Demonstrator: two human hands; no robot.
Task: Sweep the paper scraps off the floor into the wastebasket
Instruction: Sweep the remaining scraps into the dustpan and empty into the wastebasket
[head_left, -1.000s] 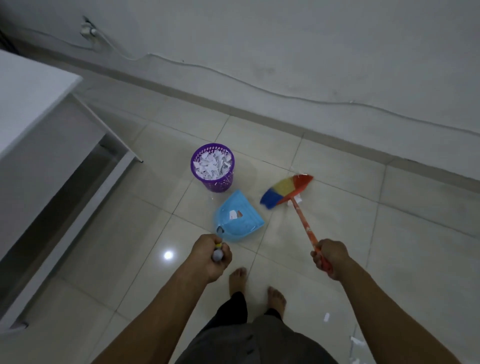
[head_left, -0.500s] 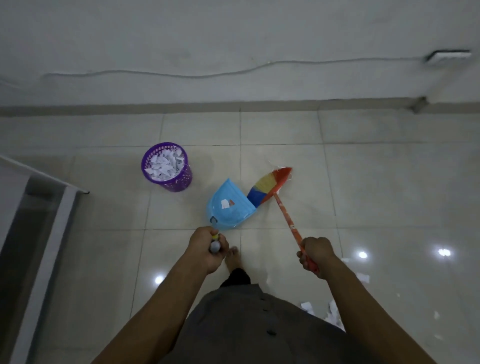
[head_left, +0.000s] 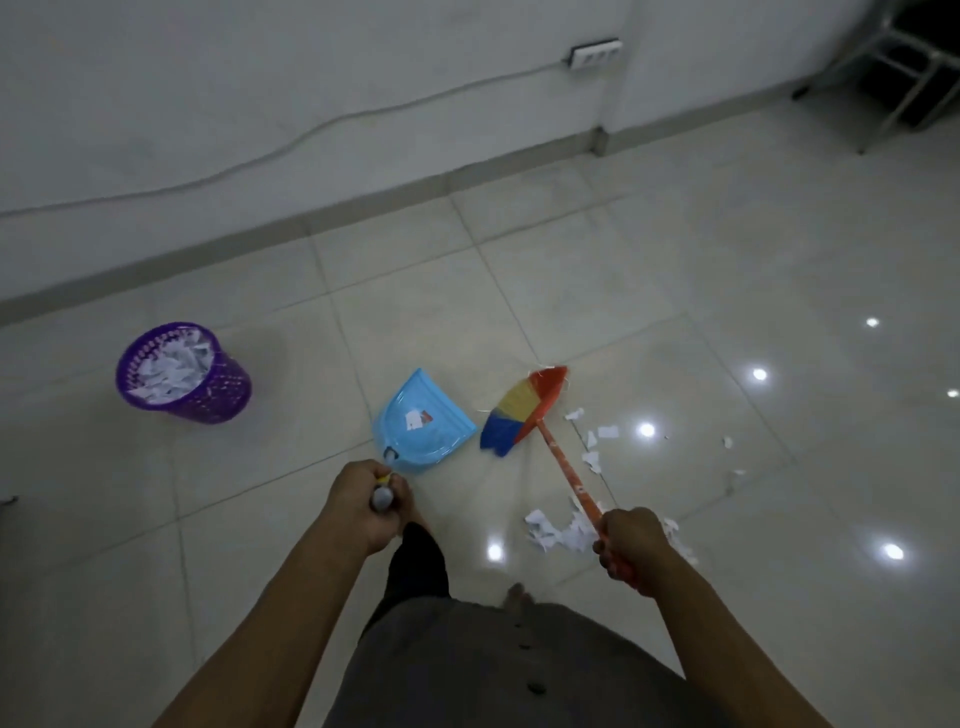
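1. Head view, left side: my left grip (head_left: 371, 506) is clamped round the top of the dustpan handle (head_left: 383, 496), with the fingers curled about it.
2. The blue dustpan (head_left: 434, 434) lies low over the floor (head_left: 675, 260), directly ahead of the left grip. Its open edge faces away from me. One small white scrap (head_left: 414, 420) lies inside it.
3. Head view, right side: my right grip (head_left: 631, 545) is clamped round the near end of the orange broom handle (head_left: 566, 467). The handle slants forward and to the left, down to the broom head (head_left: 522, 410).
4. The broom head has blue, yellow and red bristles. It sits just to the right of the dustpan, apart from it. Whether the bristles touch the tile cannot be told.
5. Paper scraps (head_left: 550, 532) lie in a loose heap on the floor beside the right grip, under the handle. More pieces (head_left: 592, 441) are scattered to the right of the broom head.
6. The purple wastebasket (head_left: 223, 397) stands upright on the floor, well to the left of the dustpan. It is filled to the rim with white paper (head_left: 171, 369).
7. A grey wall (head_left: 260, 78) runs behind, with a cable (head_left: 311, 132) leading to a socket strip (head_left: 595, 52).
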